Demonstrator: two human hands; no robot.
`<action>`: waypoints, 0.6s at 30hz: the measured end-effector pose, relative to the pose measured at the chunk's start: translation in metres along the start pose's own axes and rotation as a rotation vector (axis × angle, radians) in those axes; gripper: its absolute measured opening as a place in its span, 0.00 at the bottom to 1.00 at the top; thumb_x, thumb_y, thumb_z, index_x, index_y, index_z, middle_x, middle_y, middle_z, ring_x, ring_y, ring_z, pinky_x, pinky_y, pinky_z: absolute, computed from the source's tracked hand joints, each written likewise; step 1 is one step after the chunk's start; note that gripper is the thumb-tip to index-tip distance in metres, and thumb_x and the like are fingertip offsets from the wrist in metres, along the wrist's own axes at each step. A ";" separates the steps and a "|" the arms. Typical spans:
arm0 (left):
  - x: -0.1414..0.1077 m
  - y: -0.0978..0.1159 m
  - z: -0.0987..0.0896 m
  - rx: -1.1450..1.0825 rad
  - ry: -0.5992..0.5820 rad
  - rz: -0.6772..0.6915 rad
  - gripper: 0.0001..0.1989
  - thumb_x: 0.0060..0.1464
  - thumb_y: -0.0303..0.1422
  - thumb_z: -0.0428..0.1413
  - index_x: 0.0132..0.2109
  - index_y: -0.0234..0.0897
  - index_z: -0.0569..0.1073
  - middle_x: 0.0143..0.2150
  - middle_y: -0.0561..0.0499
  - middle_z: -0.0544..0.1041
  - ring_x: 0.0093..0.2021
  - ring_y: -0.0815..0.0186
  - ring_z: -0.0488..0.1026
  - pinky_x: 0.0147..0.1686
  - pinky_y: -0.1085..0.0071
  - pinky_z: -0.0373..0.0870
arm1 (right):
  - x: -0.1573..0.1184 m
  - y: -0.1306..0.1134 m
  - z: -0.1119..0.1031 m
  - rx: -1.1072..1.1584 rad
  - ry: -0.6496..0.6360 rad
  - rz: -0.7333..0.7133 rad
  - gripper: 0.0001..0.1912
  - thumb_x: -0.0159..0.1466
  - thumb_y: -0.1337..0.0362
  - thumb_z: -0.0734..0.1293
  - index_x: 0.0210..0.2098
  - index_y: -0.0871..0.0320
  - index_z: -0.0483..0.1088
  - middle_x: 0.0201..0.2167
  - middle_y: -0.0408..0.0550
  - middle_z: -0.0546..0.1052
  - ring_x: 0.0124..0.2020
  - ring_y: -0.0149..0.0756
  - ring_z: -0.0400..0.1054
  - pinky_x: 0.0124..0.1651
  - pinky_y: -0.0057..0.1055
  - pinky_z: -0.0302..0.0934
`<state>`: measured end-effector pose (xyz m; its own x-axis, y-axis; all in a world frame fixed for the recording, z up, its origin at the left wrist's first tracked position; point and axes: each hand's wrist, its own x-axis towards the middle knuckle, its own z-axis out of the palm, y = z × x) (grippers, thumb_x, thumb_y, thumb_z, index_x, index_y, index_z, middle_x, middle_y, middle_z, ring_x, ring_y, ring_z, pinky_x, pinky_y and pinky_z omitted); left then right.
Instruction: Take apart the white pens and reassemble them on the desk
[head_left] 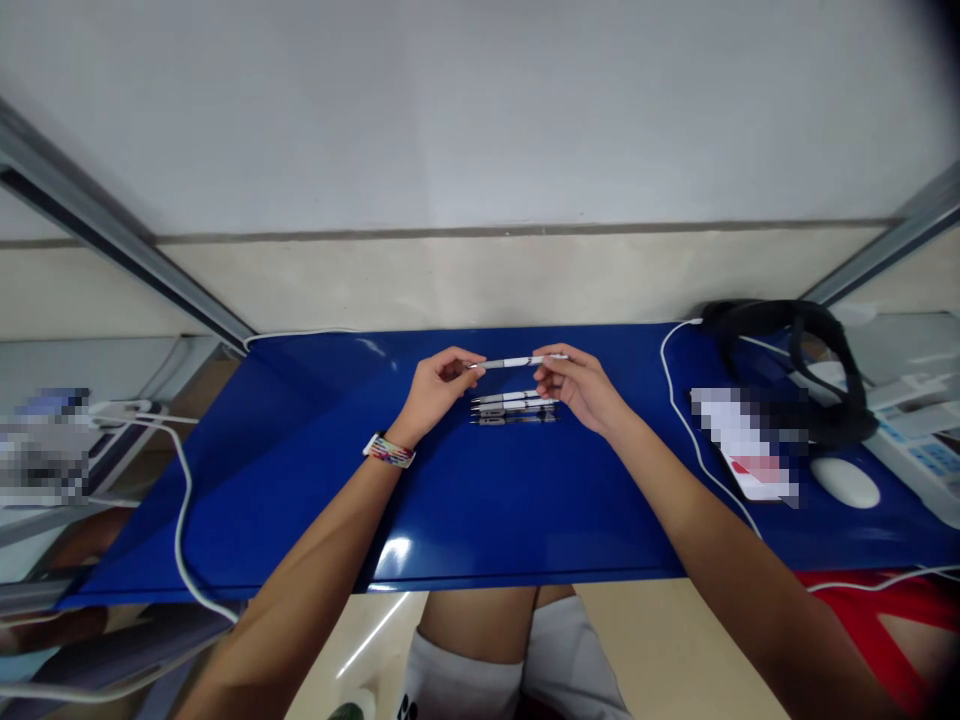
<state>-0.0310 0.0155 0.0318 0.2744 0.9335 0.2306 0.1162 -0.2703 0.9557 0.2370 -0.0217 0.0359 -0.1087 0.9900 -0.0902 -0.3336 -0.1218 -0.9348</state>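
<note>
A white and grey pen [516, 362] lies level between my two hands, over the far half of the blue table [480, 500]. My left hand [444, 382] pinches its grey tip end between thumb and fingers. At the other end, the white barrel sits in the closed fingers of my right hand [576, 382]. Just below it on the table, several pens [514, 408] lie side by side in a row, tips to the left. The upper ones have white barrels, while the lowest pen [510, 420] looks dark and clear. My right fingers partly cover the row's right end.
On the right are a phone [742, 445] with a blurred screen, a white mouse [846, 482] and a black headset strap [795, 360]. A white cable [686, 420] runs beside the phone. Another white cable [182, 500] hangs over the table's left side. A wall [480, 280] stands behind.
</note>
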 end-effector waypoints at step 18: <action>0.001 0.003 0.007 -0.187 0.052 -0.030 0.15 0.54 0.39 0.75 0.46 0.38 0.85 0.32 0.51 0.84 0.32 0.66 0.82 0.30 0.72 0.75 | 0.005 -0.002 -0.001 0.596 0.041 0.145 0.12 0.73 0.66 0.67 0.50 0.58 0.81 0.38 0.50 0.89 0.32 0.33 0.83 0.31 0.22 0.78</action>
<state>-0.0240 0.0136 0.0335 0.2237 0.9526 0.2060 -0.0573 -0.1982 0.9785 0.2379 -0.0169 0.0370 -0.1596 0.9609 -0.2261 -0.7859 -0.2623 -0.5600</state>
